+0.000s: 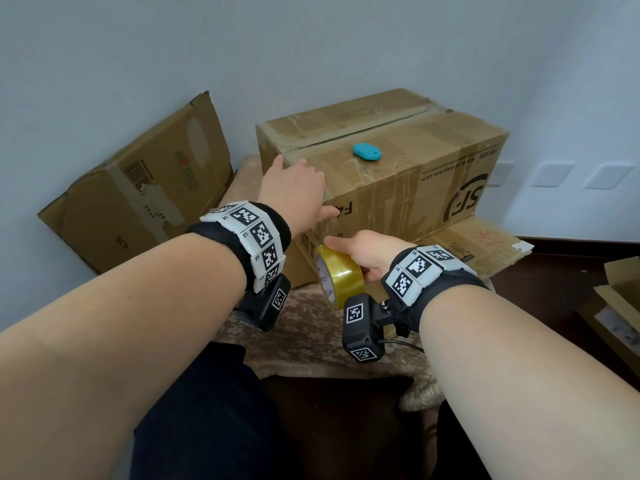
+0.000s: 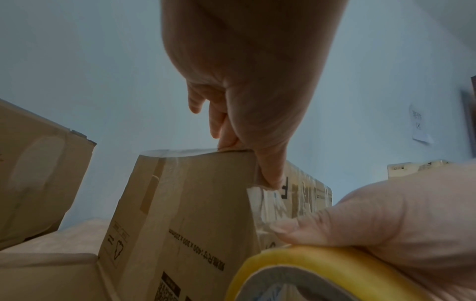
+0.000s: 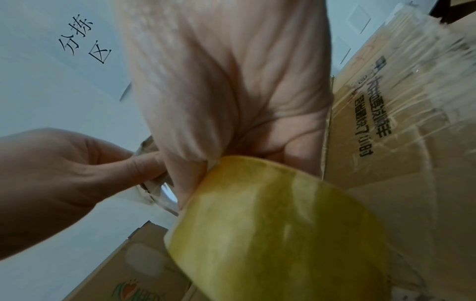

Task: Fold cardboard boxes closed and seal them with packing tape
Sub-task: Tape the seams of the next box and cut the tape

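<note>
A large brown cardboard box (image 1: 398, 174) stands closed, with old tape across its top and front. My left hand (image 1: 294, 192) lies over its near left top corner. The fingers rest on the top edge and the thumb (image 2: 270, 173) presses on the front face. Just below, my right hand (image 1: 367, 251) grips a yellow roll of packing tape (image 1: 341, 275) against the box's lower front corner. A crinkled clear strip of tape (image 2: 265, 207) runs on the box (image 2: 193, 203) from the left thumb down toward the roll (image 2: 283, 268).
A teal oval object (image 1: 367, 152) lies on the box top. A flattened carton (image 1: 138, 188) leans on the wall at left. Flat cardboard (image 1: 478, 244) lies under the box at right, and an open carton (image 1: 620, 306) sits at the right edge. A patterned cloth (image 1: 304, 334) covers the surface.
</note>
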